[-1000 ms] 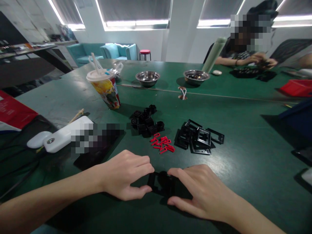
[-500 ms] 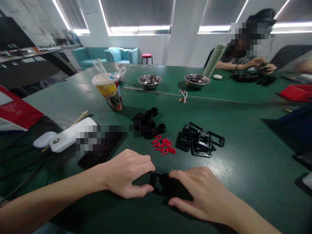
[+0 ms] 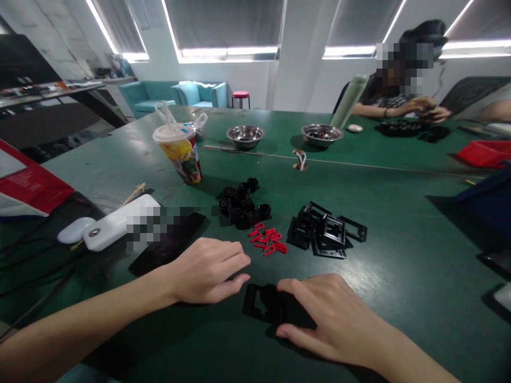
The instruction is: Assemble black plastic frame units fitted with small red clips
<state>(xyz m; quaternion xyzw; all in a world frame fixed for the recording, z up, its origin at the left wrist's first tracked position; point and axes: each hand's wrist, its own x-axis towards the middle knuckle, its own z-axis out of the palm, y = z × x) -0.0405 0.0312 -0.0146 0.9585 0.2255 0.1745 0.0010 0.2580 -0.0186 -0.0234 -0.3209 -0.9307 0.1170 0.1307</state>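
Note:
A black plastic frame (image 3: 251, 304) lies on the green tabletop before me, its left part showing a rectangular opening. My right hand (image 3: 329, 314) grips its right end between thumb and fingers, hiding some of it. My left hand (image 3: 209, 271) hovers just up and left of the frame, thumb and forefinger apart with nothing between them. Beyond the hands sit small red plastic clips (image 3: 272, 234) in a loose heap. Behind those is a cluster of black block-like parts (image 3: 239, 205). More black frames (image 3: 319, 234) are piled to the right.
At left are a lidded drink cup (image 3: 179, 154), a white device (image 3: 120, 221), a dark phone-like slab (image 3: 171, 242) and cables. Two metal bowls (image 3: 245, 137) stand farther back. A red tray (image 3: 485, 154) and a dark blue container (image 3: 489, 205) are at right. Another person sits across the table.
My left hand has let go of the frame's left end and moved slightly up and away. The right hand stays in place on the frame.

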